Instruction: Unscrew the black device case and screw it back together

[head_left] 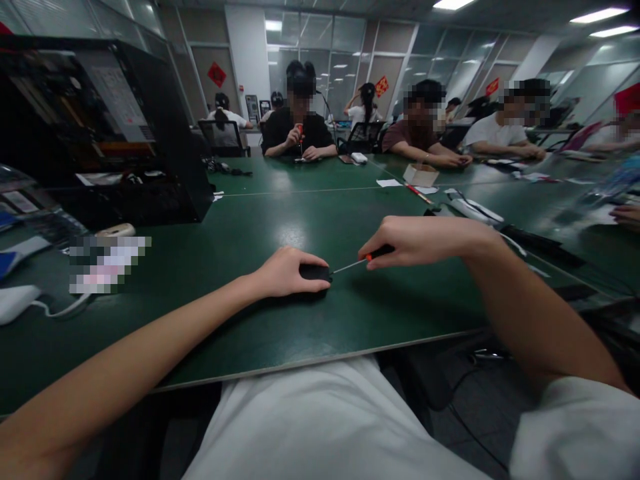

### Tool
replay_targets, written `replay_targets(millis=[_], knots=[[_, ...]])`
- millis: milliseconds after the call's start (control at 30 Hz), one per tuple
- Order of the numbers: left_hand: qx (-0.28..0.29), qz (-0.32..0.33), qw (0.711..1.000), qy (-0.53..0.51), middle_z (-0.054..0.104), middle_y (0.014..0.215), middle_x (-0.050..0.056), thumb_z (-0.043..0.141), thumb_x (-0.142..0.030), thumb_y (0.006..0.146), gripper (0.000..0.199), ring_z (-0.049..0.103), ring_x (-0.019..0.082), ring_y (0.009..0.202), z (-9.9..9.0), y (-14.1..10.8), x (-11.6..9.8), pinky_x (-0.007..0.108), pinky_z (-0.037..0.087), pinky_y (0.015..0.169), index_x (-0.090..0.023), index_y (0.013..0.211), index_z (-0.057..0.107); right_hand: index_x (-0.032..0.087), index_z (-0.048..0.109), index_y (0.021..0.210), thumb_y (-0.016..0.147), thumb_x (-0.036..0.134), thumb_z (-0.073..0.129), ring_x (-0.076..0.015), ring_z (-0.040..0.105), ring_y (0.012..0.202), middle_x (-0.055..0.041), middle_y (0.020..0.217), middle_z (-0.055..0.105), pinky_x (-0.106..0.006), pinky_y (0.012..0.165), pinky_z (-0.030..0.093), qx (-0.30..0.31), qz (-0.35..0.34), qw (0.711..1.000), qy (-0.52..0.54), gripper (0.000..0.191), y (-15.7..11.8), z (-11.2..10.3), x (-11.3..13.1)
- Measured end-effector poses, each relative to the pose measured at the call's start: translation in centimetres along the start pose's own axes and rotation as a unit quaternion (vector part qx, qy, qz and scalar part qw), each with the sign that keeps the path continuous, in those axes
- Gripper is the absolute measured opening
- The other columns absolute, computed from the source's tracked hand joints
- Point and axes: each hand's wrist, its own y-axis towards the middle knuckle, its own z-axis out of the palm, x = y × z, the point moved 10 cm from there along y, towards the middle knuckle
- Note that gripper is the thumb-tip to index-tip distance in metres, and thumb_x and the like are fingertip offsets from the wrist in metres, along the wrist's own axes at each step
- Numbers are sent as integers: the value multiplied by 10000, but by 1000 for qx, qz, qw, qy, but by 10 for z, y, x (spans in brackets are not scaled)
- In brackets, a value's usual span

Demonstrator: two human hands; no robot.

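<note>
On the green table (280, 333), my left hand (286, 272) is closed round a small black object (315, 272), which looks like a computer mouse, with thumb and fingers along its two sides. My right hand (400, 241) grips a screwdriver (350, 266) by its black and orange handle. The thin metal shaft points left, and its tip is at the right end of the black object. Whether the tip sits in a screw is too small to tell.
An open black computer case (193, 167) stands at the left, near a white device (17, 303) with a cable. Across the table sits a person (300, 133) holding a screwdriver. A small box (421, 175) and a white power strip (475, 208) lie at the right.
</note>
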Motion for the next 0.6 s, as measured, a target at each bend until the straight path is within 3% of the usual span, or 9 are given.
replay_targets(millis=[133,233,300,467,600], knots=[[-5,6,1000,13,816,997,50,762,-467,809,446,749,240,859,1,1,1,292,512,783,-185,1153,797,178,769,903,895,167,547,-195,639,657,-109,806,737,-293,593,315,-65,65,973,-209,223,-6,-15,44],[-11,13,1000,14,816,990,55,761,-470,809,461,748,244,841,0,1,1,295,507,775,-172,1159,796,174,764,891,842,57,553,-227,678,685,-125,798,743,-305,581,328,-55,52,959,-274,247,-3,-11,80],[-12,15,1000,11,818,980,52,761,-472,808,459,746,242,828,0,1,1,295,507,774,-172,1154,798,170,766,880,834,33,544,-230,685,693,-131,798,746,-306,568,325,-36,44,956,-288,265,1,-7,89],[-4,10,1000,10,815,993,49,758,-475,815,457,750,244,871,1,1,1,294,506,795,-179,1162,792,155,790,951,850,103,542,-208,663,669,-128,784,735,-298,569,302,-38,55,964,-257,273,1,-17,64],[-6,12,1000,7,813,1008,59,766,-471,817,462,755,246,890,0,0,0,292,506,808,-166,1163,791,174,794,989,938,278,516,-149,601,654,-74,824,738,-273,598,350,-30,42,997,-61,301,-5,-12,27]])
